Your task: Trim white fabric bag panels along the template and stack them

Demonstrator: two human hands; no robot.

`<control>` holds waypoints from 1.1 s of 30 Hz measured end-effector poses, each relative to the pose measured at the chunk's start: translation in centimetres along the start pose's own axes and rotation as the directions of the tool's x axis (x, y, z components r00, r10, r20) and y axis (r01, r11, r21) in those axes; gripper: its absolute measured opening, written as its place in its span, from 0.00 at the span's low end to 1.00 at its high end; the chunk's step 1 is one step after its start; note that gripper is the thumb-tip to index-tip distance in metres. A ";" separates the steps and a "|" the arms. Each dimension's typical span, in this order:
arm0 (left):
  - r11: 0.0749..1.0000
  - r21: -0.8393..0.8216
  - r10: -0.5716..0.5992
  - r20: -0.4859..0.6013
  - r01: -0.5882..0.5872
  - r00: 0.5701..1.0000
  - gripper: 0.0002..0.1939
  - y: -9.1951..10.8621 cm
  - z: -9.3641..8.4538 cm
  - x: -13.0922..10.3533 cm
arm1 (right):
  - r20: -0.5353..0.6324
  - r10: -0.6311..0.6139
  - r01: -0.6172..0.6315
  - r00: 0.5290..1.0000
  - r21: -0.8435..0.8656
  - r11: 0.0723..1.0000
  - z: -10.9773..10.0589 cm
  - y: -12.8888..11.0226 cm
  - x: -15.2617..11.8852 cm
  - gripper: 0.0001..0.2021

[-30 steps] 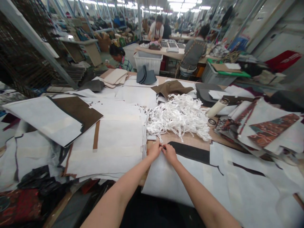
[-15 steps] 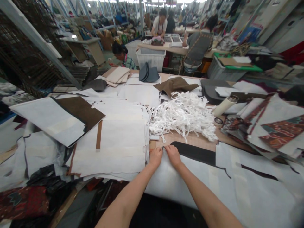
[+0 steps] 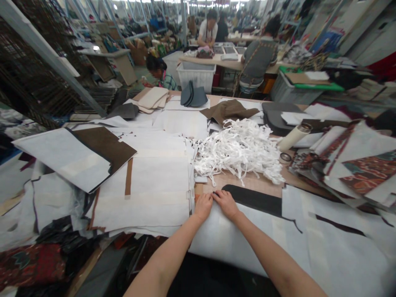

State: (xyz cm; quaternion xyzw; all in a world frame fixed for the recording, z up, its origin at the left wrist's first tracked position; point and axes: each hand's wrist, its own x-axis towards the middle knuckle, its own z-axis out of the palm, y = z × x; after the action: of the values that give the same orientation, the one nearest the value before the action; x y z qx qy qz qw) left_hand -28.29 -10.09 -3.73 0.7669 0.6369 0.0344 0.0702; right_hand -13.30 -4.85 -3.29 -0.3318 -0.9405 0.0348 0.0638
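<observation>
My left hand (image 3: 203, 206) and my right hand (image 3: 226, 204) rest side by side at the far left corner of a white sheet (image 3: 216, 239). The fingers of both are bent and pressed together on the sheet's edge, and a small dark bit of that edge shows between them. Just beyond my right hand lies a dark rounded panel (image 3: 253, 199), partly under the sheet. A large heap of white strips (image 3: 238, 152) sits beyond both hands. To the left is a stack of white sheets (image 3: 157, 177) with a brown strip on it.
A cream bottle (image 3: 295, 137) lies at the right beside a round lid (image 3: 285, 157). Patterned fabric pieces (image 3: 368, 169) are piled at far right. Brown cloth (image 3: 230, 110) and grey pads (image 3: 193, 95) lie farther back. Several people work beyond the table.
My right hand's fingers have moved slightly left, closer to my left hand. The seated person's raised arm at the back has dropped.
</observation>
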 end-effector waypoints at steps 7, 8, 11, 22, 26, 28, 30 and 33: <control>0.996 0.007 0.093 0.078 -0.094 0.993 0.18 -0.7 -1.9 -1.0 | 0.006 0.115 -0.114 0.993 -0.014 0.993 0.6 -0.7 0.3 0.17; 0.994 -0.007 0.112 0.086 -0.111 0.990 0.17 -0.9 -2.2 -1.2 | 0.011 0.153 -0.153 0.988 -0.019 0.988 0.7 -0.9 0.4 0.18; 0.992 -0.064 0.113 0.096 -0.107 0.989 0.16 -1.4 -2.8 -1.4 | 0.000 0.305 -0.305 0.952 -0.010 0.952 1.2 -1.2 0.7 0.18; 0.992 -0.125 -0.016 0.100 0.029 0.995 0.16 -0.2 -2.2 2.2 | -0.083 0.157 -0.154 0.984 0.041 0.987 1.5 -1.4 -0.3 0.13; 0.996 -0.061 0.076 0.099 -0.070 0.992 0.15 -0.3 -2.4 1.7 | -0.019 0.099 -0.099 0.995 -0.025 0.995 0.4 -1.7 -0.7 0.14; 0.993 -0.061 0.109 0.104 -0.103 0.989 0.16 -0.3 -2.8 1.4 | 0.018 0.098 -0.097 0.995 -0.044 0.994 -0.4 -1.3 -1.3 0.13; 0.990 -0.067 0.131 0.124 -0.123 0.984 0.16 -0.2 -3.2 1.4 | 0.060 0.126 -0.122 0.990 -0.068 0.990 -1.4 -0.3 -2.4 0.13; 0.992 -0.081 0.106 0.142 -0.096 0.984 0.17 0.2 -3.8 1.7 | 0.137 0.184 -0.170 0.973 -0.108 0.980 -3.1 2.1 -4.7 0.12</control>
State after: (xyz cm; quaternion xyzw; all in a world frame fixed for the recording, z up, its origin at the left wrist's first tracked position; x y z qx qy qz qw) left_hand -28.28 -8.24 -0.04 0.7956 0.5887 0.0053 0.1432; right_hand -7.94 -6.06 -0.90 -0.4136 -0.9099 0.0196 -0.0248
